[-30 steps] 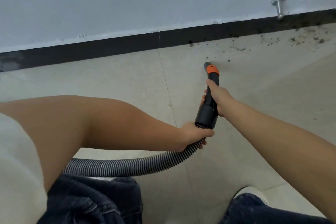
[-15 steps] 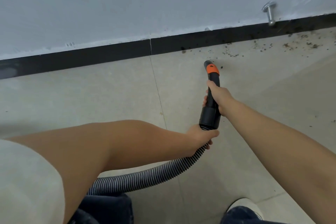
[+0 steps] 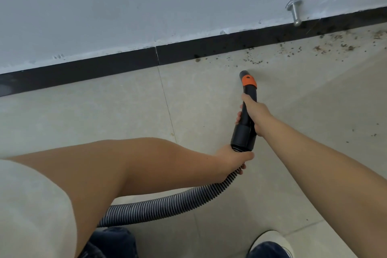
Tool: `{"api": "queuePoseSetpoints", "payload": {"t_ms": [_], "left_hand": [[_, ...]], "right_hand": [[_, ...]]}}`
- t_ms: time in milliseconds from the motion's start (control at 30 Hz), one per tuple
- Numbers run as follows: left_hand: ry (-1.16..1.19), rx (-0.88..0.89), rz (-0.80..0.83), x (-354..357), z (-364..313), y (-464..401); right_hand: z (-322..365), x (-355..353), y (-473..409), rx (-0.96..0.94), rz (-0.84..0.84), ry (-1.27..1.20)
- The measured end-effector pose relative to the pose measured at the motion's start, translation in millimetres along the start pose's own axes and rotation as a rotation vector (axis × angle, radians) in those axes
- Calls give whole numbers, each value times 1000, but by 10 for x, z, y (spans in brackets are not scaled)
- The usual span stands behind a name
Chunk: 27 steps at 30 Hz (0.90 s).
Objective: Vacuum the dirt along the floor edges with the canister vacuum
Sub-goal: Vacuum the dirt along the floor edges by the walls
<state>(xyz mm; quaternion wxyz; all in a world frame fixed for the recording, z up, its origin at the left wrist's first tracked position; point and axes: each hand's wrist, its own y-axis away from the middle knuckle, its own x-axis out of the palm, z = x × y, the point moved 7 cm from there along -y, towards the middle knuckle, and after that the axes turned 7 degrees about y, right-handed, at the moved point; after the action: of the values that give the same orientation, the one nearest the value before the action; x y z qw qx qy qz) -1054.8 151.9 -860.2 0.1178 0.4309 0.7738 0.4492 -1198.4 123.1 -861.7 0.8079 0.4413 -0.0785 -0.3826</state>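
Observation:
A black vacuum nozzle (image 3: 247,109) with an orange collar points at the floor a short way in front of the black skirting board (image 3: 117,67). My right hand (image 3: 254,115) grips the nozzle's middle. My left hand (image 3: 232,160) grips the ribbed grey hose (image 3: 167,205) just below the nozzle's wide black cuff. The hose curves down and left behind my left forearm. Dark specks of dirt (image 3: 297,50) lie scattered along the skirting, just beyond the nozzle's tip and further right. The canister is out of view.
A metal door stop (image 3: 294,13) sticks out of the pale wall above the dirt. The floor is light beige tile with a grout line (image 3: 166,102) left of the nozzle. My white shoe (image 3: 270,241) and jeans show at the bottom edge.
The nozzle's tip has edged closer to the dirt by the skirting. My view has shifted slightly left and down. Both hands keep the same grips.

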Motion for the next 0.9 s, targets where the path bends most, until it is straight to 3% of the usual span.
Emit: {"api": "queuePoseSetpoints", "payload": {"t_ms": [533, 900], "left_hand": [[185, 51, -138, 304, -494, -350], [207, 28, -270, 307, -811, -210]], "right_hand": [[615, -34, -374, -57, 173, 222], [851, 83, -355, 8, 293, 221]]}}
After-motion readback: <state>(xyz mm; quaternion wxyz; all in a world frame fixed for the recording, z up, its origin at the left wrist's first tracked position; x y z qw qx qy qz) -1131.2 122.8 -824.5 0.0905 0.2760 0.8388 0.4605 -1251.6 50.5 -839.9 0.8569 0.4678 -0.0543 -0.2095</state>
